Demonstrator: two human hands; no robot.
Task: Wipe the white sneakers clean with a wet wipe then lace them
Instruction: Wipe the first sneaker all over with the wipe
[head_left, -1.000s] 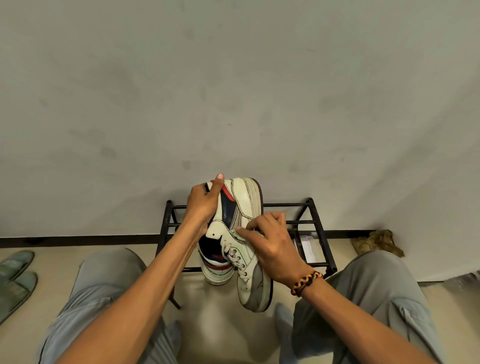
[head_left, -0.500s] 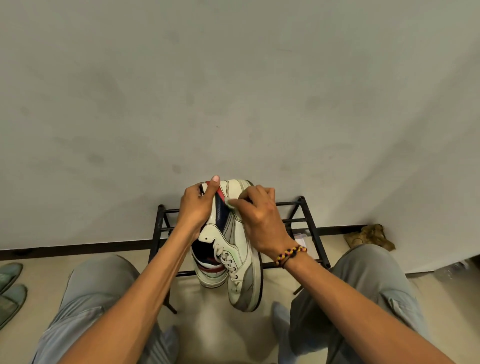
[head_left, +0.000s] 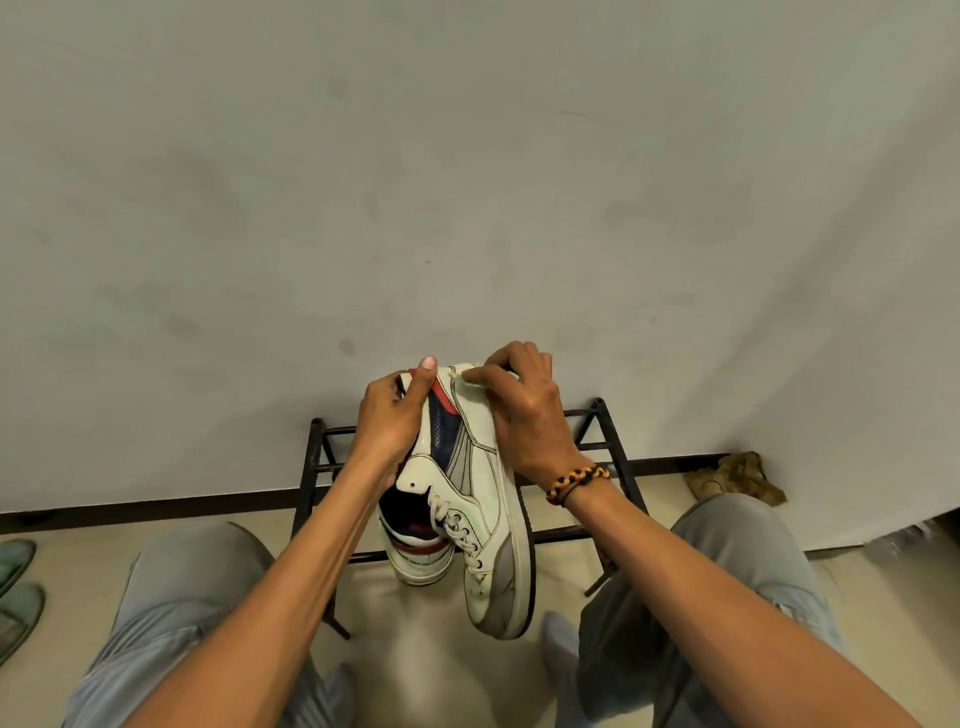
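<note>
Two white sneakers (head_left: 470, 499), one wet wipe (head_left: 470, 375), one black rack (head_left: 605, 447), two green slippers (head_left: 18, 592).

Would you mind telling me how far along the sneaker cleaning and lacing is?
Mid-wiping. The left hand grips both sneakers by the heel end, while the right hand presses a wet wipe near the nearer shoe's heel. That shoe shows laces threaded through its eyelets. The far shoe is mostly hidden, so its state is unclear.

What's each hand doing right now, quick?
Left hand: closed, gripping the heel of the white sneaker.
Right hand: closed, pinching a wet wipe against the sneaker's heel.
</note>
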